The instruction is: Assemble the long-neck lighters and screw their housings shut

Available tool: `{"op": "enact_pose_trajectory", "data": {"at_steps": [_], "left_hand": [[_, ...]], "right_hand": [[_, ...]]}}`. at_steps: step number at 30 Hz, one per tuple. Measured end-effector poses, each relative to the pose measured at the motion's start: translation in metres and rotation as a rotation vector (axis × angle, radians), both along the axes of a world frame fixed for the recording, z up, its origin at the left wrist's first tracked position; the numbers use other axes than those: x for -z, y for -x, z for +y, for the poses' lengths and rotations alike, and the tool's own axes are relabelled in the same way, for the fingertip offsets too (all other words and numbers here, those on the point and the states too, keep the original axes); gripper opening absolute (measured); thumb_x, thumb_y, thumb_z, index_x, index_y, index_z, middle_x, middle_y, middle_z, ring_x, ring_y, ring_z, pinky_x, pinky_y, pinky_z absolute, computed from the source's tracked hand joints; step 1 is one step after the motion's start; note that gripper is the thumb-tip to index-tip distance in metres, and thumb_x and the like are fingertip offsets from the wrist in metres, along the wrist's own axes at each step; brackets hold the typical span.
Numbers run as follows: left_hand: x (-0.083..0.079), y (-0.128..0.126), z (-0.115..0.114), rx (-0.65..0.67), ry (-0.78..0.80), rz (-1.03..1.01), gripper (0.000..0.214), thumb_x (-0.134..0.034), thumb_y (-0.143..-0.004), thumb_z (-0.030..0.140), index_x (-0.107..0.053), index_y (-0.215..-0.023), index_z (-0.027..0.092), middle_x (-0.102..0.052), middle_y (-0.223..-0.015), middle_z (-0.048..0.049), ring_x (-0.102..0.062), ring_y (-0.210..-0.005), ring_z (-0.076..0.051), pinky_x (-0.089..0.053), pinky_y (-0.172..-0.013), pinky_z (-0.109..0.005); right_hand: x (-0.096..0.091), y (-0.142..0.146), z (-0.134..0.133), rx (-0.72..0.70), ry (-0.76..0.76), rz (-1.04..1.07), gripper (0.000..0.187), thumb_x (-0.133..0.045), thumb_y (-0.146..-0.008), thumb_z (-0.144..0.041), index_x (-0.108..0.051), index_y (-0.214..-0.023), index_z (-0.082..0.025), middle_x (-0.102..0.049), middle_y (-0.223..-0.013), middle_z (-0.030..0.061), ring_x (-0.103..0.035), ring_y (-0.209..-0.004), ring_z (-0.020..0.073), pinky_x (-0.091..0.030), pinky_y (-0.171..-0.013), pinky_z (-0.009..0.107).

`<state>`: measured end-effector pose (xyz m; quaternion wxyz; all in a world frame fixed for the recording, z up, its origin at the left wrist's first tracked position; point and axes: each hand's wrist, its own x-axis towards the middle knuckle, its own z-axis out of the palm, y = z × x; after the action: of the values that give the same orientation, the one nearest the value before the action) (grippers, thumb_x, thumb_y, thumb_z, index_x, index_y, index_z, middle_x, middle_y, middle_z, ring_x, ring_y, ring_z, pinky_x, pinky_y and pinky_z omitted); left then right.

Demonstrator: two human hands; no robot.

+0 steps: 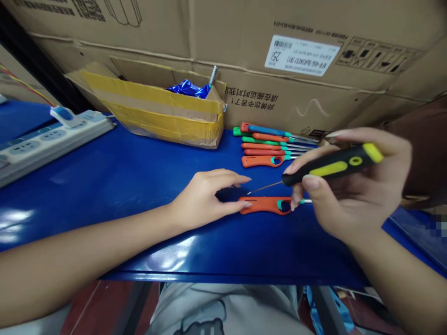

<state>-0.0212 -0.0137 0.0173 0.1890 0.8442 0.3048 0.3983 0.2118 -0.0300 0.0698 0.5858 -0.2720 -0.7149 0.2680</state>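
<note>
An orange gas lighter with a teal trigger and a metal barrel lies flat on the blue table. At its butt end is my left hand, open, with the thumb touching the lighter and the fingers stretched apart from it. My right hand is closed around a black and yellow screwdriver. The thin shaft points left and down, its tip just above the lighter's butt end. A fingertip of the right hand is beside the lighter's trigger; part of the barrel is hidden behind this hand.
Several more lighters, orange, green and blue, lie in a bunch farther back. A taped open carton holding a blue wrapper stands behind to the left. At the far left is a power strip. Large cardboard boxes wall off the back.
</note>
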Motion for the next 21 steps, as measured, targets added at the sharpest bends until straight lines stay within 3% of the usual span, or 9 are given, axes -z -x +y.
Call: {"op": "enact_pose_trajectory", "data": {"at_steps": [5, 10, 15, 21], "left_hand": [[0.003, -0.001, 0.001, 0.046, 0.095, 0.013, 0.043, -0.083, -0.081, 0.032, -0.071, -0.12, 0.016, -0.078, -0.112, -0.0081, -0.073, -0.102, -0.02, -0.059, -0.093, -0.033], [0.007, -0.003, 0.002, 0.095, 0.142, 0.07, 0.045, -0.085, -0.078, 0.034, -0.071, -0.118, 0.017, -0.077, -0.114, -0.0085, -0.072, -0.106, -0.023, -0.057, -0.097, -0.038], [0.008, -0.003, 0.003, 0.12, 0.168, 0.079, 0.041, -0.084, -0.08, 0.03, -0.071, -0.117, 0.017, -0.077, -0.113, -0.0082, -0.072, -0.105, -0.022, -0.056, -0.096, -0.036], [0.01, -0.004, 0.004, 0.13, 0.186, 0.062, 0.042, -0.083, -0.08, 0.025, -0.07, -0.118, 0.015, -0.075, -0.112, -0.0078, -0.072, -0.1, -0.02, -0.058, -0.091, -0.032]], "right_hand": [[-0.022, 0.012, 0.005, 0.187, -0.025, -0.021, 0.049, -0.08, -0.081, -0.018, -0.064, -0.119, -0.044, -0.055, -0.134, -0.0017, -0.069, -0.077, 0.016, -0.054, -0.041, 0.029], [-0.003, 0.019, 0.012, 0.149, 0.045, 0.013, 0.045, -0.08, -0.084, -0.028, -0.06, -0.123, -0.041, -0.069, -0.105, 0.0025, -0.071, -0.075, 0.0203, -0.065, -0.055, 0.036], [0.018, 0.017, 0.012, 0.121, 0.05, 0.094, 0.048, -0.083, -0.081, -0.024, -0.061, -0.122, -0.038, -0.071, -0.109, 0.004, -0.072, -0.074, 0.0208, -0.066, -0.056, 0.037], [0.017, 0.017, 0.008, 0.116, 0.032, 0.088, 0.043, -0.079, -0.085, -0.024, -0.061, -0.122, -0.037, -0.07, -0.101, 0.0029, -0.072, -0.072, 0.02, -0.067, -0.056, 0.037]]}}
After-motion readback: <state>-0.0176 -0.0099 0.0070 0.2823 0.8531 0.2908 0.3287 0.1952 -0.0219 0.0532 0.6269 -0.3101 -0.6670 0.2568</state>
